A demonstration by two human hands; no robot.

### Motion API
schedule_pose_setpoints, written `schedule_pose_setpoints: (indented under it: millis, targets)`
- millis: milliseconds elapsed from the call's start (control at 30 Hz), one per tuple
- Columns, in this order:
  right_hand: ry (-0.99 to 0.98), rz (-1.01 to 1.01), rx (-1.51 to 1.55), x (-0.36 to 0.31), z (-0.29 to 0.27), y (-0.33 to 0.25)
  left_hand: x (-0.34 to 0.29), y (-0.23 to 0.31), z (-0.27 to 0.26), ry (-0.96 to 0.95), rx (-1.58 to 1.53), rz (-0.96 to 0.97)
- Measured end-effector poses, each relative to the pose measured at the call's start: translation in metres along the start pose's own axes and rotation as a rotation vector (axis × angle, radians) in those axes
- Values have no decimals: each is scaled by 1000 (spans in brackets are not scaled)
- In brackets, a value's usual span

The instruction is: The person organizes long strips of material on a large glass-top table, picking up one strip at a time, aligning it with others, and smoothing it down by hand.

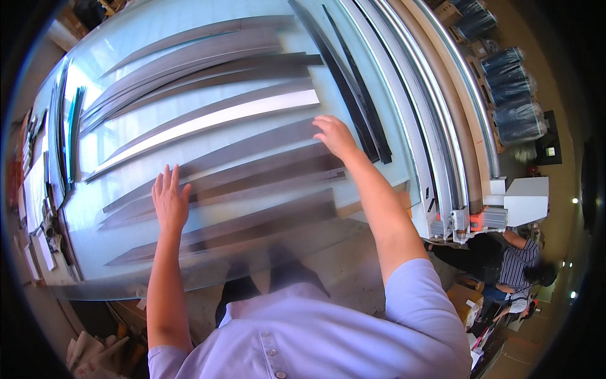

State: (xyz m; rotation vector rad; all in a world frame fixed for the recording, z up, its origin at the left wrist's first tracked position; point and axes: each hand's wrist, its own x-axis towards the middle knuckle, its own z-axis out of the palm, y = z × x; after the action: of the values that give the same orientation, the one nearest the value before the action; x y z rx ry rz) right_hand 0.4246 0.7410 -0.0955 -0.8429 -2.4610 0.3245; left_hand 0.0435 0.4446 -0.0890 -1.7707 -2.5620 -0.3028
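My left hand (169, 199) is open, its fingers spread, at the left part of a long dark grey strip (246, 148) on the glass-like table (265, 237). At that strip's right end is my right hand (336, 137), fingers stretched out and thumb apart. Whether either hand presses on the strip, I cannot tell. Just beyond lies a strip with a white band (221, 121). Nearer to me are another grey strip (265, 169) and a grey strip (252, 224) by the near edge.
Several grey strips (189, 55) lie farther back. Two black strips (353, 82) run lengthwise at the right, before metal rails and a brown roll (451, 107). Dark strips (71, 136) stand at the left. A person in a striped shirt (514, 262) is at the far right.
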Motion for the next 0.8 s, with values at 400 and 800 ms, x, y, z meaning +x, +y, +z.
schedule_pose_setpoints:
  millis: [400,800]
  targets:
    - [-355,-241,-260,12,-4,19,4,-14,16,-100,21,-91]
    - [-268,-388,-397,54,-45,-18,-1,-11,20,-74,-35,-120]
